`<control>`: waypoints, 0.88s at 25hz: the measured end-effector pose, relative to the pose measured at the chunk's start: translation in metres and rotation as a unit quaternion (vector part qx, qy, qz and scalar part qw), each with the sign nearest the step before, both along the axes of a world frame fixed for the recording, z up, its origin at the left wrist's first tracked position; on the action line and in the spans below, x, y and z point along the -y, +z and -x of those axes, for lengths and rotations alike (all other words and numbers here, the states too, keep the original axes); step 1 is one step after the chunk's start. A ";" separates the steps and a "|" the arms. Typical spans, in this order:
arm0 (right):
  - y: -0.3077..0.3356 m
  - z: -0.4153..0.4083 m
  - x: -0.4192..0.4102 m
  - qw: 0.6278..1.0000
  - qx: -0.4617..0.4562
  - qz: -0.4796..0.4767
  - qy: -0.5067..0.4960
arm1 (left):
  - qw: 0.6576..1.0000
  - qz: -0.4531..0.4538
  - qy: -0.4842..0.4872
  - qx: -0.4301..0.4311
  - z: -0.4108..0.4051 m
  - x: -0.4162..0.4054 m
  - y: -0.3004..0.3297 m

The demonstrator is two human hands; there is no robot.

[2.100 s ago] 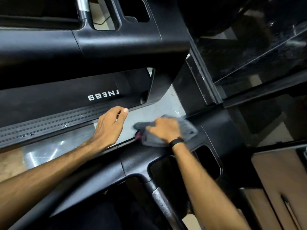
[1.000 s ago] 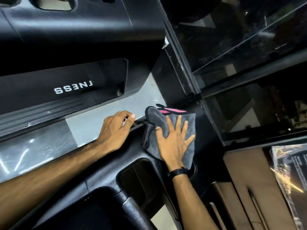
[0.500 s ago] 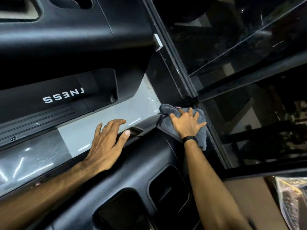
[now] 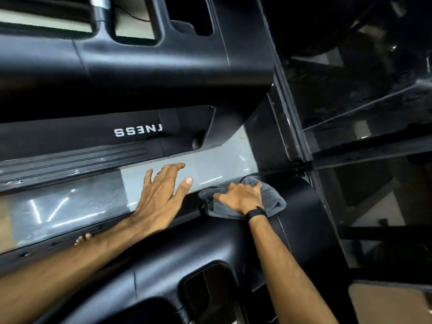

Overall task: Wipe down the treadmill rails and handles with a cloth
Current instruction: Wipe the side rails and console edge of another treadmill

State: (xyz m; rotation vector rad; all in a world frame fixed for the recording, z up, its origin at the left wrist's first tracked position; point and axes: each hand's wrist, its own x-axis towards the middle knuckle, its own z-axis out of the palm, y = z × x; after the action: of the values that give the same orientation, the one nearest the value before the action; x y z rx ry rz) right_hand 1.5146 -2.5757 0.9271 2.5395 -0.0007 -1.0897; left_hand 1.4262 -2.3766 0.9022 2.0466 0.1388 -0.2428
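A grey cloth (image 4: 273,203) lies bunched on the black treadmill console (image 4: 191,251), near its far right corner. My right hand (image 4: 240,197) presses down on the cloth, its fingers bent over the folds. My left hand (image 4: 161,195) hovers just left of it with fingers spread, over the console's far edge and the pale floor strip beyond. A black band sits on my right wrist.
Beyond the console's edge a black base cover with white lettering (image 4: 138,131) and a ribbed side rail (image 4: 70,157) show. A black upright (image 4: 289,127) rises right of the cloth. Dark glass panels (image 4: 374,101) fill the right. A cup-holder opening (image 4: 198,291) sits low in the console.
My right hand with the cloth has slid left along the console edge, away from the upright. My left hand has lifted off the console and spread its fingers. The camera tilted up.
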 end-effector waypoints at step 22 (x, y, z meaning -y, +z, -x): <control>0.028 0.166 -0.163 0.957 0.066 -0.230 0.166 | 0.992 -0.047 0.094 -0.076 0.105 -0.142 0.008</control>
State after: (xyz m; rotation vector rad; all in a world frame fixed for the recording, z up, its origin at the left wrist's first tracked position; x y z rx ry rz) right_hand 1.3490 -2.4127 0.9551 2.8616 0.6956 -0.8595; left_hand 1.3213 -2.2343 0.9099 2.0903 0.4437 -0.2792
